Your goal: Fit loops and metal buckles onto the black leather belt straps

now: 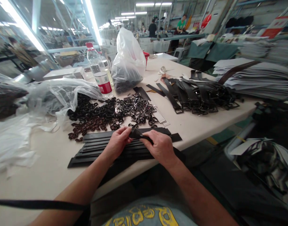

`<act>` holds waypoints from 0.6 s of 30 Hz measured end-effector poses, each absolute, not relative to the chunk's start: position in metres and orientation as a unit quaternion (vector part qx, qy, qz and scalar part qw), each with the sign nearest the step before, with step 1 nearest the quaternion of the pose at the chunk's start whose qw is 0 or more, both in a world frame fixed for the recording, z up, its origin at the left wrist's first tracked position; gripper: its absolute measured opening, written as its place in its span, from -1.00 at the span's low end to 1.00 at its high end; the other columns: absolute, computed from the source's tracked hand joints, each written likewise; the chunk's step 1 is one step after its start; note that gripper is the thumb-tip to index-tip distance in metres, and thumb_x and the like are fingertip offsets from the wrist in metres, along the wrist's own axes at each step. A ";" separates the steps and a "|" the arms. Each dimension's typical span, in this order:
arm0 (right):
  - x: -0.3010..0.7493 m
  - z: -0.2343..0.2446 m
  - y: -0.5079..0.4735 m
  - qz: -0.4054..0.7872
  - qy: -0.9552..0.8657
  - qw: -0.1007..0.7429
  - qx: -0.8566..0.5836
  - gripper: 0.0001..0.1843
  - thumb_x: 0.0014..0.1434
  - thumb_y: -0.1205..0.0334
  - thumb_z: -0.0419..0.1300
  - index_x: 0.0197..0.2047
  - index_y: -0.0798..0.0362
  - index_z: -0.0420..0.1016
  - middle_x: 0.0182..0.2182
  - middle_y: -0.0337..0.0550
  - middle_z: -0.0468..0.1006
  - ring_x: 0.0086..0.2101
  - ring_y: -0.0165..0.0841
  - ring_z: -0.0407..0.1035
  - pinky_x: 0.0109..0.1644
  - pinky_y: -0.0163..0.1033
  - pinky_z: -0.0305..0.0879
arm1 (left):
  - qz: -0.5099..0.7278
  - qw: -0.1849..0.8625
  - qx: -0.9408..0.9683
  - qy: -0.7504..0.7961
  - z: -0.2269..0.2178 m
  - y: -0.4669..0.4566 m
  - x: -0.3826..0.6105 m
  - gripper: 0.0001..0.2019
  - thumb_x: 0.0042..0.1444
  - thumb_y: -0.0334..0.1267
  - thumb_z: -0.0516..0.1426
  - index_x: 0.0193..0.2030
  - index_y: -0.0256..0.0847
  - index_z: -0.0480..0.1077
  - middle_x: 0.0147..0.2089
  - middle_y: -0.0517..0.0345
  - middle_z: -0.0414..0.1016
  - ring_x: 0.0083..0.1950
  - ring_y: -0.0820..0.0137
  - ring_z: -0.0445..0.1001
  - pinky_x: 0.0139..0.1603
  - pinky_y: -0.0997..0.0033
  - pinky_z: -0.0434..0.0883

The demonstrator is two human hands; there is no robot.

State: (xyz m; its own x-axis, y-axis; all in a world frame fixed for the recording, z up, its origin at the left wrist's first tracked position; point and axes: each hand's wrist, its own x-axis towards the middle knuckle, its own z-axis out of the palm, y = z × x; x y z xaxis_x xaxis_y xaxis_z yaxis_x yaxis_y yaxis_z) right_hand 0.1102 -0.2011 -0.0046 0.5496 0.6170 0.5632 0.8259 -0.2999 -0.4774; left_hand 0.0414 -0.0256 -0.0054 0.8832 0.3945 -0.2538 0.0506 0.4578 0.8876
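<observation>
Both hands hold one black belt strap [137,134] above a row of flat black straps [94,147] at the table's near edge. My left hand [117,142] pinches the strap's end between thumb and fingers; whether a small loop or buckle is there too I cannot make out. My right hand [161,147] wraps round the strap just to the right, fingers closed. Just beyond the hands lie a heap of metal buckle parts [136,106], a pile of black loops [87,110] and a smaller pile of brown loops [87,128].
Finished-looking belts with buckles [195,94] are heaped on the table's right side, beside a stack of white sheets [254,75]. A plastic bottle [101,75] and a tied clear bag [127,62] stand behind the piles. Crumpled plastic bags [54,94] lie left. People work farther back.
</observation>
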 end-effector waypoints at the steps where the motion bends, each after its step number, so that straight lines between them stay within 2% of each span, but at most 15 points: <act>1: 0.111 -0.005 -0.201 -0.143 -0.448 0.374 -0.799 -0.83 0.32 0.15 0.21 -0.23 0.06 0.54 -0.36 -0.14 0.61 -0.32 -0.30 0.50 -0.22 -0.28 0.25 | 0.102 0.820 0.521 0.214 -0.006 -0.025 0.041 -0.61 -0.22 -0.02 0.45 -0.39 -0.28 0.52 -0.46 0.26 0.46 -0.51 0.62 0.35 -0.47 0.64 0.35; 4: 0.112 -0.005 -0.201 -0.162 -0.440 0.359 -0.807 -0.85 0.31 0.18 0.22 -0.22 0.07 0.54 -0.35 -0.14 0.61 -0.31 -0.29 0.50 -0.21 -0.27 0.24 | 0.087 0.790 0.573 0.199 -0.007 -0.022 0.038 -0.59 -0.21 -0.02 0.44 -0.31 -0.29 0.58 -0.46 0.20 0.52 -0.49 0.58 0.38 -0.41 0.60 0.35; 8: 0.108 -0.007 -0.199 -0.194 -0.439 0.313 -0.819 -0.83 0.33 0.20 0.17 -0.26 0.07 0.53 -0.41 -0.15 0.57 -0.37 -0.29 0.47 -0.28 -0.25 0.19 | 0.055 0.744 0.650 0.148 -0.006 -0.025 0.035 -0.67 -0.15 -0.04 0.42 -0.44 -0.31 0.57 -0.54 0.21 0.47 -0.48 0.54 0.34 -0.39 0.56 0.31; 10: 0.106 -0.008 -0.198 -0.208 -0.439 0.296 -0.822 -0.82 0.33 0.19 0.16 -0.27 0.07 0.53 -0.43 -0.16 0.56 -0.39 -0.29 0.46 -0.31 -0.24 0.17 | 0.048 0.740 0.656 0.141 -0.008 -0.026 0.034 -0.67 -0.12 -0.03 0.40 -0.44 -0.30 0.57 -0.54 0.21 0.47 -0.48 0.52 0.34 -0.39 0.54 0.31; 14: 0.105 -0.009 -0.195 -0.212 -0.444 0.294 -0.820 -0.82 0.33 0.16 0.18 -0.24 0.07 0.52 -0.40 -0.15 0.58 -0.38 -0.31 0.46 -0.31 -0.24 0.17 | 0.063 0.749 0.643 0.149 -0.010 -0.026 0.034 -0.65 -0.07 -0.02 0.38 -0.27 -0.27 0.60 -0.43 0.18 0.53 -0.42 0.49 0.38 -0.35 0.51 0.33; 18: 0.103 -0.009 -0.195 -0.187 -0.443 0.316 -0.818 -0.84 0.32 0.15 0.20 -0.20 0.07 0.52 -0.37 -0.16 0.59 -0.35 -0.31 0.48 -0.30 -0.26 0.19 | 0.062 0.764 0.628 0.135 -0.008 -0.023 0.034 -0.68 -0.09 -0.11 0.40 -0.24 -0.26 0.59 -0.35 0.17 0.54 -0.37 0.49 0.40 -0.28 0.52 0.36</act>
